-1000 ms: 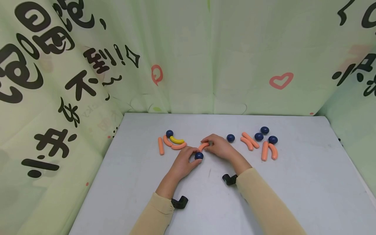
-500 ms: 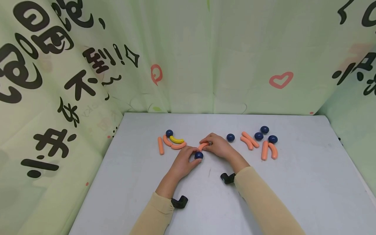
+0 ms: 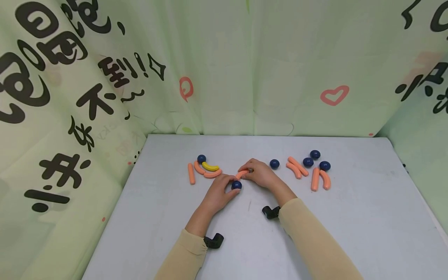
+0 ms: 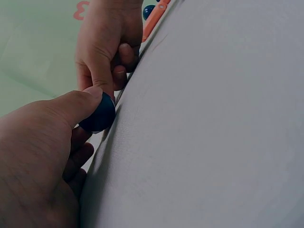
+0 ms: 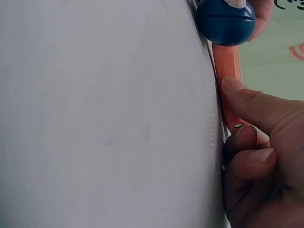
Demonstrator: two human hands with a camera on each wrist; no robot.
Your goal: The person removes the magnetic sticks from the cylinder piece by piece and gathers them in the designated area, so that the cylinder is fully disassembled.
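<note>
Near the middle of the table (image 3: 350,233), my left hand (image 3: 217,192) holds a dark blue ball (image 3: 236,184) between thumb and fingers. Just beyond it, my right hand (image 3: 259,174) pinches a curved orange-pink toy sausage (image 3: 241,174), thumb on one side of it. In the right wrist view, the sausage (image 5: 228,61) runs from the right thumb up to the underside of the blue ball (image 5: 225,21). The left wrist view has the ball (image 4: 99,114) under the left thumb, with the right hand (image 4: 107,47) behind; there the held sausage is hidden.
Left of the hands lie several sausages (image 3: 191,173), a small yellow banana-shaped piece (image 3: 210,167) and a blue ball (image 3: 201,158). To the right are one lone blue ball (image 3: 274,164), three more balls (image 3: 315,154) and several sausages (image 3: 315,179). A green curtain (image 3: 287,77) hangs behind.
The right hand and wrist have shifted very slightly left and away from the body. The left hand stays at the ball, and the other pieces lie as before.
</note>
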